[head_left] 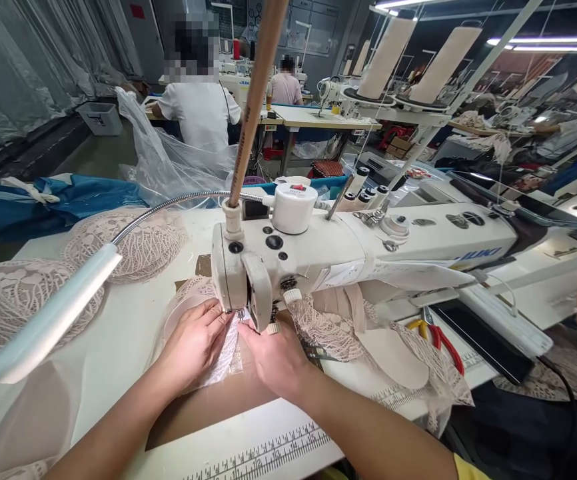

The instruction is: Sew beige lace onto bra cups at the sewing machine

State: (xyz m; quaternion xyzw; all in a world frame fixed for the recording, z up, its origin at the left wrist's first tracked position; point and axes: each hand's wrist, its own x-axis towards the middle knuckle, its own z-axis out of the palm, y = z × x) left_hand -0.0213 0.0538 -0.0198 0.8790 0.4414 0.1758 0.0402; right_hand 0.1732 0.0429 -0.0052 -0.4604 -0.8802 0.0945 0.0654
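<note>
A white sewing machine stands before me, its needle and presser foot down at a beige lace fabric piece with a white mesh strip. My left hand lies to the left of the foot, fingers together and closed on the lace fabric. From the right, my right hand holds the fabric with its thumb pointing at the foot; the machine head partly hides its other fingers. More beige lace pieces lie bunched under the machine arm, right of my right hand.
Lace cups rest at the table's left, beneath a lit lamp on a bendy neck. Red-handled pliers and a black phone-like slab lie right. Thread cones stand behind. A co-worker in white sits ahead.
</note>
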